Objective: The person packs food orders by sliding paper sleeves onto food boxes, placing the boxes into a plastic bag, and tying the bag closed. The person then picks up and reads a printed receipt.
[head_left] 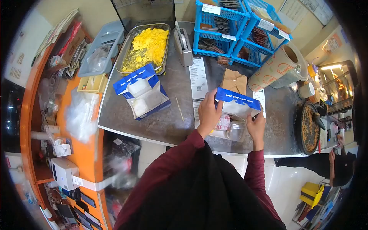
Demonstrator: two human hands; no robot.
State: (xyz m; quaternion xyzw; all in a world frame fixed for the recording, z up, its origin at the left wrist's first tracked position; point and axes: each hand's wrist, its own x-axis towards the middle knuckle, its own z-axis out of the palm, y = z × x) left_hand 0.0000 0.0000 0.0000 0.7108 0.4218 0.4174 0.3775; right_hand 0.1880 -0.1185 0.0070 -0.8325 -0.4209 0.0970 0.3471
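Observation:
Both of my hands hold the raised lid of a blue and white box [238, 100] near the counter's front edge. My left hand [209, 113] grips its left side, and my right hand [256, 128] its right corner. Inside the box lie a round wrapped item with pink writing [223, 122] and a clear plastic container [235, 131]. Behind the lid stands a brown paper bag [234, 81]. Farther left, a second blue and white box [158, 100] sits open with a white item [140, 107] in it.
A metal tray [167, 50] of yellow food and blue baskets [214, 34] stand at the back. To the right are a patterned paper roll [274, 67] and a dark round pan [308, 128]. Another person [337, 168] stands far right. A printed receipt [198, 76] lies mid-counter.

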